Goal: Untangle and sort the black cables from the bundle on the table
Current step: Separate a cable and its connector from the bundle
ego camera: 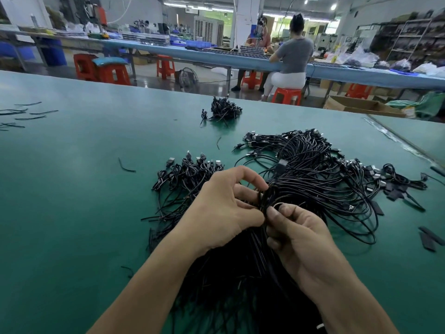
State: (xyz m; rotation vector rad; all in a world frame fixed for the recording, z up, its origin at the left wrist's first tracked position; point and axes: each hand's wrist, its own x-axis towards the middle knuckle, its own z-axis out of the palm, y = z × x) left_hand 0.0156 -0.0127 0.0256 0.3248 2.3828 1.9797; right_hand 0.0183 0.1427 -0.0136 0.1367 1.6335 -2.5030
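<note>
I am working at a green worktop (72, 189), and my left hand (216, 208) and right hand (301, 237) are meeting over the bundle (320, 165) of black cables (356, 213). My left fingers (252, 177) are curling round and pinching a gathered sheaf of strands, seemingly to steady it. My right thumb and forefinger are pinching a few strands just beside them, likely to tease one cable free. The bundle is lying under and just beyond my fingers, fanning out in long loops to their right and running back beneath my wrists. Near my left fingers, just beyond them, a heap of coiled cables (190, 172) is sitting apart, probably the sorted ones. A smaller heap (224, 109) is lying well beyond that. Short black strips (431, 237) are lying well to the right of my fingers.
</note>
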